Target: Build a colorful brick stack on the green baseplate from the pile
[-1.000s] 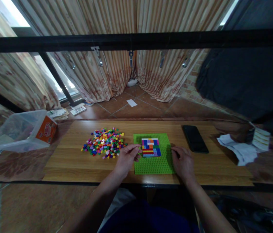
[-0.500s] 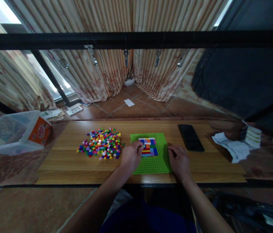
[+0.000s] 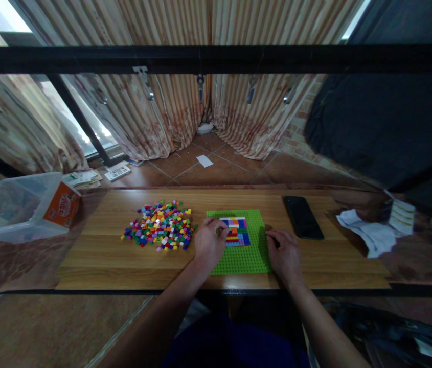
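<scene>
Centrally, on the wooden table, a green baseplate bears a flat block of multicoloured bricks, with the heap of loose bricks to the left and a black phone to the right. From where I stand, the left hand, half-curled with fingertips drawn together, is at the block's left edge, and the right hand, loosely curled, at the baseplate's right edge; whether either grips a brick I cannot tell.

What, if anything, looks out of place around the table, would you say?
A white sheet lies alone on the tiled floor beyond the table, perhaps dropped. The loose bricks sit in one heap left of the green baseplate, so they hardly look spilled.
</scene>
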A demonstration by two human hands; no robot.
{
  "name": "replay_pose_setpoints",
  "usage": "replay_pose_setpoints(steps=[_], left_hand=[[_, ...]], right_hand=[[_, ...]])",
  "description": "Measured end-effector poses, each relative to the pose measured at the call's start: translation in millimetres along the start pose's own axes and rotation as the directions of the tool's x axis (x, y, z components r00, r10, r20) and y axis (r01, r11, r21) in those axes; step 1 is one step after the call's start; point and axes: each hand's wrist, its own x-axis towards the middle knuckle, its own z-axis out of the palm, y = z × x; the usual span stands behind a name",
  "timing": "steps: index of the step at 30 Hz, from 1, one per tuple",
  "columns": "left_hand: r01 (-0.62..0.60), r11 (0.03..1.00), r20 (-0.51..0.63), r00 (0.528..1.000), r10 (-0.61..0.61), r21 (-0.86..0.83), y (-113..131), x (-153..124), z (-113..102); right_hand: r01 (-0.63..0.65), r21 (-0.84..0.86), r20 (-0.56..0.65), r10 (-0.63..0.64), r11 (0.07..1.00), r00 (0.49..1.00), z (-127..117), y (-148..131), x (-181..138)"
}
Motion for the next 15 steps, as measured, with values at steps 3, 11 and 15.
replay_pose_setpoints(steps=[3, 11, 15], left_hand=[[0.063, 0.997, -0.038, 0.997, -0.065, -0.051, 0.2, 2.8, 2.1], [0.255, 0.940, -0.060, 0.960, -0.275, -0.228, -0.2, 10.4, 12.8], [0.336, 0.901, -0.030, 0.933, -0.358, -0.276, 3.4, 14.6, 15.1]], right_hand=[[0.008, 0.000, -0.004, -0.008, 1.000, 1.000, 0.6, 1.2, -0.2], [0.005, 0.009, -0.011, -0.005, 1.000, 1.000, 0.1, -0.1, -0.7], [0.001, -0.001, -0.008, -0.001, 1.000, 1.000, 0.0, -1.2, -0.3]])
